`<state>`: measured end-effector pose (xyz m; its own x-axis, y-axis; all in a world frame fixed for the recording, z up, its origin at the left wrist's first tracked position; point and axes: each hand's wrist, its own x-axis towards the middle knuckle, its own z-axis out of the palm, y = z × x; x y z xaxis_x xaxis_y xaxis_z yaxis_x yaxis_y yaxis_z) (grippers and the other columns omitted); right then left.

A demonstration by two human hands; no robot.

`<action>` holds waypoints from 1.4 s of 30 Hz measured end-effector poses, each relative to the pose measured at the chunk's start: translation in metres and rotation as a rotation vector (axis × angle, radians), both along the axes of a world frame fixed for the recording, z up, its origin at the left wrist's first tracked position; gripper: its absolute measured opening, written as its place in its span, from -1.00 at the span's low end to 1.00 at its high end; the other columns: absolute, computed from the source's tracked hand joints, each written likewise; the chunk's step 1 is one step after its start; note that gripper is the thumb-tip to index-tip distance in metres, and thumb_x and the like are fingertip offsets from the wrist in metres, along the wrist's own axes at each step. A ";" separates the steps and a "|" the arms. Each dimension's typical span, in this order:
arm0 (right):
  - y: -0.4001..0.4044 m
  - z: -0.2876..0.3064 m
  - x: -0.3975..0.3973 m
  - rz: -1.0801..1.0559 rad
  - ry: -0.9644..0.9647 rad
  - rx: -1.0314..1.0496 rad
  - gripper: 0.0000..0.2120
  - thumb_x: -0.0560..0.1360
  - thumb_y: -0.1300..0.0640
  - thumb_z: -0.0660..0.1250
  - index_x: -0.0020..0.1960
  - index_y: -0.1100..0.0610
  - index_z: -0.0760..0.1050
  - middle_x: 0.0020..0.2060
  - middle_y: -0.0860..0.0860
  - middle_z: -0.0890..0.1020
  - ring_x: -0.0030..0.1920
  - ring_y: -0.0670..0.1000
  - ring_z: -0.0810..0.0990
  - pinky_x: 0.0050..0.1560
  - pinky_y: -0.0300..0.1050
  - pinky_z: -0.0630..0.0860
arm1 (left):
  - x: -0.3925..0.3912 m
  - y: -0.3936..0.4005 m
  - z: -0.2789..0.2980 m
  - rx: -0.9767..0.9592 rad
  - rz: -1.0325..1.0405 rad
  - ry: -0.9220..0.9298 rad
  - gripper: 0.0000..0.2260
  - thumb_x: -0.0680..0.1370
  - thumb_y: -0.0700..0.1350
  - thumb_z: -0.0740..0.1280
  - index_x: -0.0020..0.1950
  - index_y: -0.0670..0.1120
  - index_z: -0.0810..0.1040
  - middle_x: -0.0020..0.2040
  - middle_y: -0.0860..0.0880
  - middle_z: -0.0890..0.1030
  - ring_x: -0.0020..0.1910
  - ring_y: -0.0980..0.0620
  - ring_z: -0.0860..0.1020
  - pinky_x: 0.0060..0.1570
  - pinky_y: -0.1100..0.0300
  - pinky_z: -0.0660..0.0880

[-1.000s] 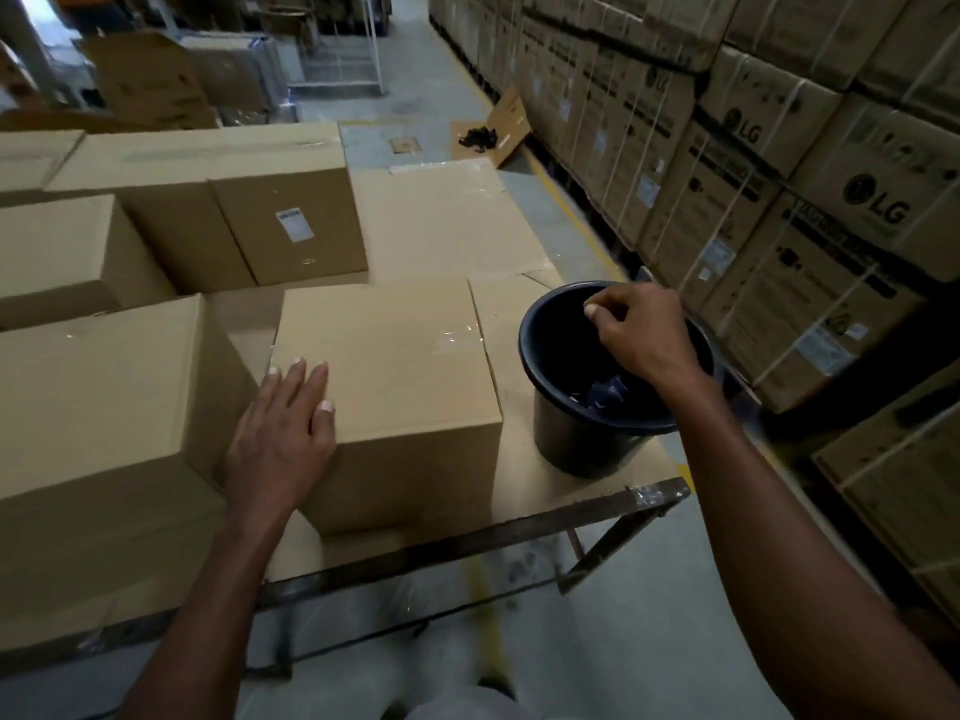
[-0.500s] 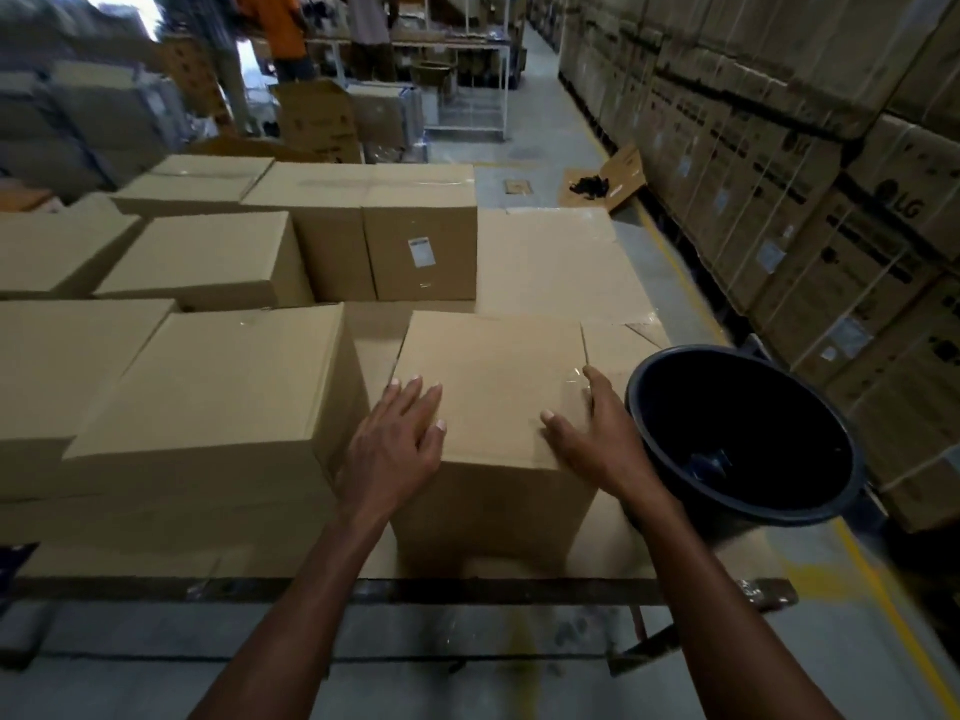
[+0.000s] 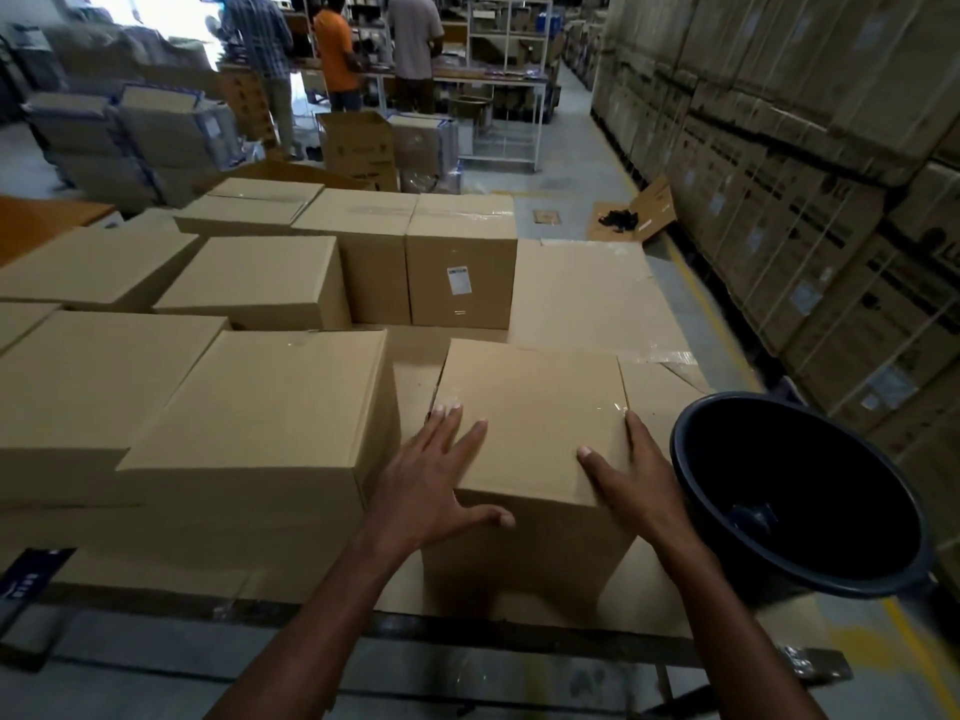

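Observation:
A small sealed cardboard box (image 3: pixel 535 413) stands near the front edge of a cardboard-covered table (image 3: pixel 587 298). My left hand (image 3: pixel 436 480) lies on its near left corner, fingers straight and spread over the top, thumb against the front face. My right hand (image 3: pixel 631 472) is flat against the box's right side, thumb on the top edge. A black plastic bucket (image 3: pixel 800 501) sits just right of my right hand, with a small dark object (image 3: pixel 750 517) inside.
Larger sealed boxes (image 3: pixel 260 407) fill the table to the left and behind. A wall of stacked printed cartons (image 3: pixel 831 174) runs along the right. Three people (image 3: pixel 337 49) stand at a far workbench. A loose cardboard sheet (image 3: pixel 634 215) lies on the floor.
My right hand left the bucket's rim and came onto the small box's right side. My left hand shifted on the box's left corner. The view tilted up, showing more of the warehouse.

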<state>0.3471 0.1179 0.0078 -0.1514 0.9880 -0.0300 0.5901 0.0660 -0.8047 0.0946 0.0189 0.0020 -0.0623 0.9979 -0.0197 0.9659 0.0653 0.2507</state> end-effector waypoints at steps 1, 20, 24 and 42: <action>0.002 0.001 -0.001 -0.005 0.025 -0.008 -0.16 0.56 -0.11 0.45 0.68 0.01 0.08 0.61 0.03 0.28 0.56 0.13 0.31 0.49 0.12 0.32 | -0.002 0.002 0.000 0.005 -0.018 0.016 0.03 0.37 0.61 0.16 0.66 0.21 -0.21 0.66 0.09 -0.26 0.64 0.02 -0.26 0.57 -0.15 0.04; 0.115 0.004 -0.061 -0.121 0.018 -0.141 -0.25 0.56 -0.23 0.39 0.55 0.17 0.27 0.44 0.20 0.48 0.40 0.25 0.48 0.32 0.10 0.45 | -0.053 0.136 0.008 -0.106 -0.064 0.159 -0.05 0.52 0.47 0.18 0.68 0.02 -0.21 0.68 -0.13 -0.21 0.65 -0.18 -0.21 0.59 -0.13 -0.10; 0.151 0.006 -0.080 -0.065 0.041 -0.126 -0.34 0.59 -0.19 0.37 0.53 0.16 0.31 0.41 0.16 0.51 0.36 0.22 0.50 0.14 -0.05 0.40 | -0.072 0.169 0.011 -0.131 -0.032 0.158 -0.05 0.53 0.46 0.18 0.68 0.03 -0.20 0.67 -0.13 -0.21 0.65 -0.19 -0.21 0.59 -0.15 -0.08; 0.267 -0.015 -0.169 0.169 0.333 -0.293 -0.57 0.61 -0.04 0.34 0.42 0.07 0.44 0.22 0.02 0.65 0.15 0.05 0.64 0.19 0.07 0.60 | -0.159 0.237 0.015 -0.131 0.054 0.201 -0.17 0.63 0.32 0.15 0.69 -0.07 -0.17 0.68 -0.17 -0.13 0.67 -0.13 -0.11 0.61 -0.06 -0.04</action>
<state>0.1777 0.3853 -0.0076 -0.3581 0.9059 -0.2260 0.2977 -0.1186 -0.9473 -0.0639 0.2560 0.0167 -0.1311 0.9827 -0.1309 0.9898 0.1373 0.0394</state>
